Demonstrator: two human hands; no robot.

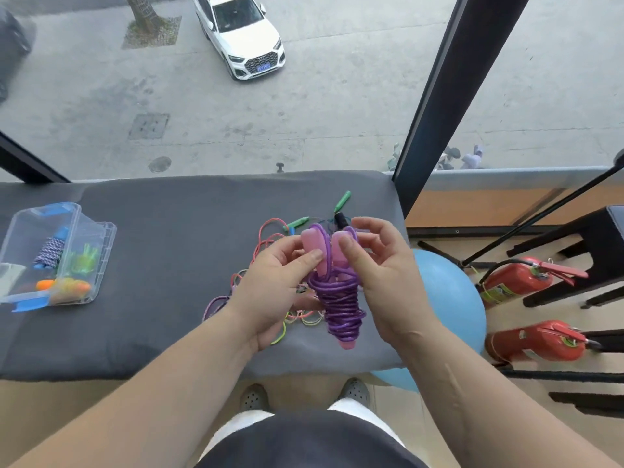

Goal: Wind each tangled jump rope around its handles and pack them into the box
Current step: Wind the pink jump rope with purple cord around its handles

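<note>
While you held the purple plastic jump rope (339,305), coiled tightly round its two translucent pink handles (319,251), above the near right part of the dark grey padded worktop (162,282), your left hand (270,285) pinched one handle between thumb and fingers (287,246). Your right hand (381,275) pinched the other handle under its thumb, its remaining fingers loosely curled behind. Beneath your hands lay a tangled heap of thin pink and yellow ropes (305,318), with green handles (342,201) towards the far edge. The clear plastic box with blue latches (104,244) sat at the worktop's left edge, holding wound ropes (50,251).
</note>
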